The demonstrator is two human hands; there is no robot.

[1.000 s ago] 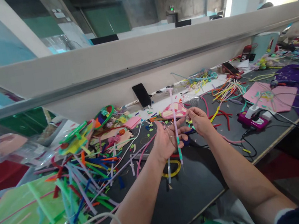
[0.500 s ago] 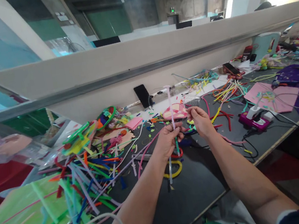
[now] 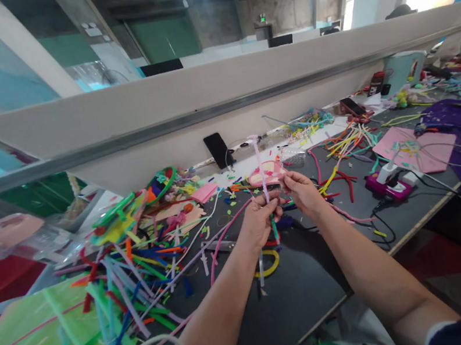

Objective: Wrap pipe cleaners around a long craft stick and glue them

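In the head view, just right of the frame's centre, I see the left hand (image 3: 259,223) with fingers clamped on an upright pinkish stick (image 3: 261,170). Beside it, the right hand (image 3: 304,192) has its fingertips together, anything between them too small to tell.

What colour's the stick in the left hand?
Stick: pale lilac above the left hand, green below; head view.

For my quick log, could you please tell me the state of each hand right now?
Left hand: closed, holding the lilac-and-green stick.
Right hand: closed in a pinch; whether it holds anything cannot be told.
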